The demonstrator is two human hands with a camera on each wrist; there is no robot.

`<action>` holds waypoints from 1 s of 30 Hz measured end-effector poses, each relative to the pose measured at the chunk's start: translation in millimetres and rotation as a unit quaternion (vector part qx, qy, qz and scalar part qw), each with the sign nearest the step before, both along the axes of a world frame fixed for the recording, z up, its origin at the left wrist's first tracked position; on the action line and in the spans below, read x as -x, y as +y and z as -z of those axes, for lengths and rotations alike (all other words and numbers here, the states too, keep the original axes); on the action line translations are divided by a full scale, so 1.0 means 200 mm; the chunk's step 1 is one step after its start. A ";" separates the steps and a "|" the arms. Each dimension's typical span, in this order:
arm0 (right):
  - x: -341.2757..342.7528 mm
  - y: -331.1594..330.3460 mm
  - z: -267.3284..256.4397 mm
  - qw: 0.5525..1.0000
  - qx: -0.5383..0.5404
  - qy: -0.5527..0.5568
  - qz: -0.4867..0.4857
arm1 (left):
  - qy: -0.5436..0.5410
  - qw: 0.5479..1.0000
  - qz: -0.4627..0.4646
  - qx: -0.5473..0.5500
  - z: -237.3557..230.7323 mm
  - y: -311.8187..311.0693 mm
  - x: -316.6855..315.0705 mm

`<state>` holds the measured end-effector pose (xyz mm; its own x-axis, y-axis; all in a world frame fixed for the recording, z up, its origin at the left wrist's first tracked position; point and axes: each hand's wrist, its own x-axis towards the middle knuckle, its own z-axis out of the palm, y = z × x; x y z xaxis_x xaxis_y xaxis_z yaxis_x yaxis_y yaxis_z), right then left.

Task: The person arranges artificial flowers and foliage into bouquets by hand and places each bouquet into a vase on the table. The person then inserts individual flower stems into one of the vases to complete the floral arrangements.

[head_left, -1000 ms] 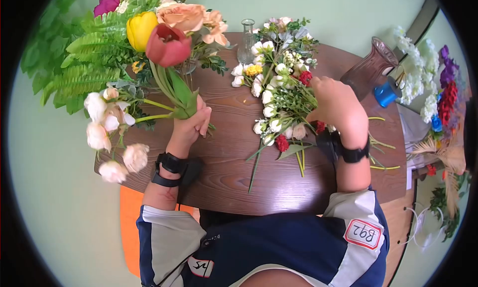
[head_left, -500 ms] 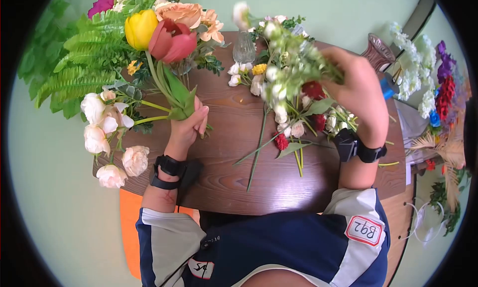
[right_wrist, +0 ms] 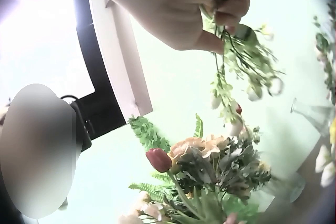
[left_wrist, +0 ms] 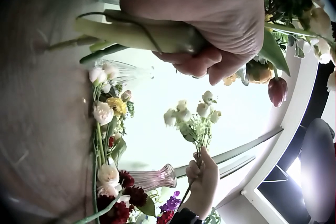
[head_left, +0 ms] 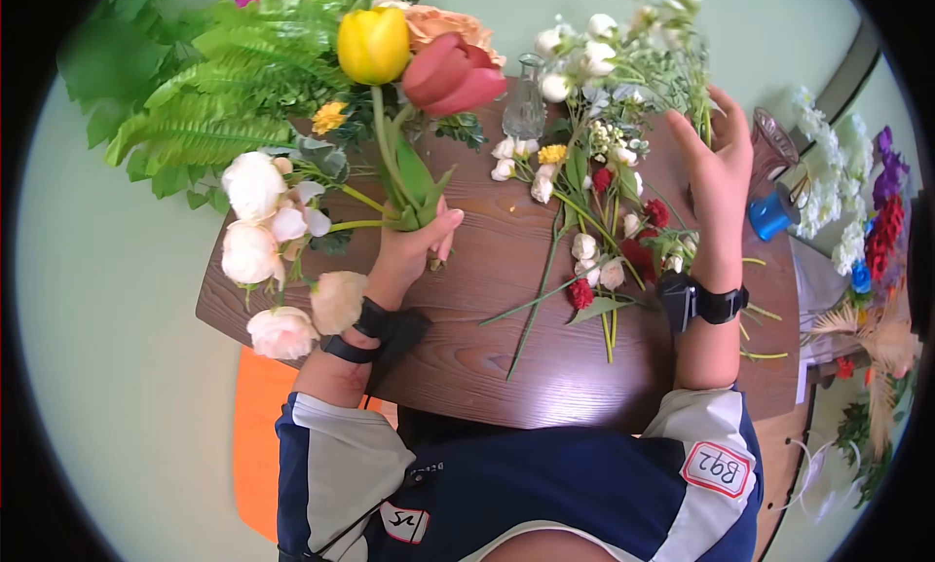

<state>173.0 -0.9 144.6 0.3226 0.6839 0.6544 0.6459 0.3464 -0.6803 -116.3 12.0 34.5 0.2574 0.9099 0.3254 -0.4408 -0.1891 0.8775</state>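
Observation:
In the head view the left hand (head_left: 414, 250) grips a bundle of stems with a red tulip (head_left: 453, 75), a yellow tulip (head_left: 374, 46) and pale pink roses (head_left: 250, 251); its curled fingers wrap thick green stems in the left wrist view. The right hand (head_left: 719, 163) holds up a spray of small white flowers (head_left: 599, 57) by its stems, above the table's far side. Thumb and fingers pinch those stems (right_wrist: 223, 37) in the right wrist view. Below the raised spray, more white, yellow and dark red flowers (head_left: 657, 212) lie on the table.
A clear glass vase (head_left: 525, 104) stands at the far edge. To the right are a pinkish glass vase (head_left: 772, 143), a blue spool (head_left: 772, 212) and loose stems (head_left: 765, 355). Large fern leaves (head_left: 209, 138) fill the left; an orange seat (head_left: 255, 445) shows below.
The right hand has lifted the white spray from the pile, up and away from the body. The left hand, with its bundle, appears further right in the head view.

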 end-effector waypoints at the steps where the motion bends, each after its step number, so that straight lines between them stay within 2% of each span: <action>1: 0.02 0.03 0.03 0.993 -0.014 0.110 -0.038 | 0.002 1.000 0.001 -0.001 0.00 0.00 0.00; 2: 0.05 0.04 0.05 0.972 -0.026 0.219 -0.075 | 0.004 1.000 0.003 -0.001 -0.01 0.00 0.00; 3: 0.07 0.04 0.04 0.981 0.030 0.184 -0.053 | 0.004 1.000 -0.001 -0.002 -0.01 -0.01 0.00; 4: 0.08 0.05 0.06 0.985 0.038 0.139 -0.098 | 0.001 1.000 0.001 0.001 -0.01 -0.01 0.00; 7: 0.07 0.08 0.12 0.984 0.076 0.087 -0.138 | -0.004 1.000 0.002 0.001 -0.01 -0.01 0.00; 9: 0.08 0.06 0.10 0.948 0.209 0.166 -0.173 | -0.005 1.000 0.003 -0.002 -0.01 -0.01 0.00; 12: 0.14 0.03 0.08 0.930 0.205 0.217 -0.216 | -0.009 1.000 -0.005 -0.005 -0.01 -0.01 0.00; 13: 0.18 0.01 0.06 0.922 0.200 0.267 -0.199 | -0.013 1.000 -0.002 -0.001 -0.01 0.00 0.00; 14: 0.16 0.02 0.07 0.922 0.201 0.267 -0.198 | -0.017 1.000 0.001 0.003 -0.01 0.00 0.01; 16: 0.11 0.04 0.09 0.876 0.216 0.287 -0.320 | -0.016 1.000 0.005 0.000 -0.01 0.00 0.01; 17: 0.12 0.04 0.09 0.876 0.217 0.288 -0.319 | -0.014 1.000 0.007 -0.005 -0.01 0.00 0.01; 19: 0.14 0.02 0.07 0.806 0.232 0.421 -0.345 | -0.013 1.000 0.007 -0.004 -0.01 0.00 0.00; 20: 0.13 0.02 0.09 0.806 0.233 0.423 -0.344 | -0.011 1.000 0.007 -0.004 0.00 0.00 0.00; 22: 0.11 0.03 0.11 0.720 0.211 0.501 -0.432 | -0.008 1.000 0.004 -0.008 0.00 0.00 0.00; 23: 0.11 0.02 0.11 0.710 0.213 0.533 -0.408 | -0.006 1.000 0.000 -0.013 0.01 0.00 -0.01; 27: 0.14 0.02 0.18 0.691 0.193 0.583 -0.380 | 0.001 1.000 0.009 -0.021 0.01 0.00 0.00; 29: 0.21 0.01 0.17 0.785 0.202 0.534 -0.239 | -0.010 1.000 0.007 -0.012 0.00 0.00 -0.01; 30: 0.24 0.00 0.18 0.785 0.202 0.535 -0.238 | -0.009 1.000 0.007 -0.012 0.01 0.00 0.00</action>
<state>124.2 -1.0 109.4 0.1848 0.9758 -0.1169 -0.5071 -0.0072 -0.8618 -115.4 12.1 31.9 0.2644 0.8979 0.3519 -0.4602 -0.2032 0.8643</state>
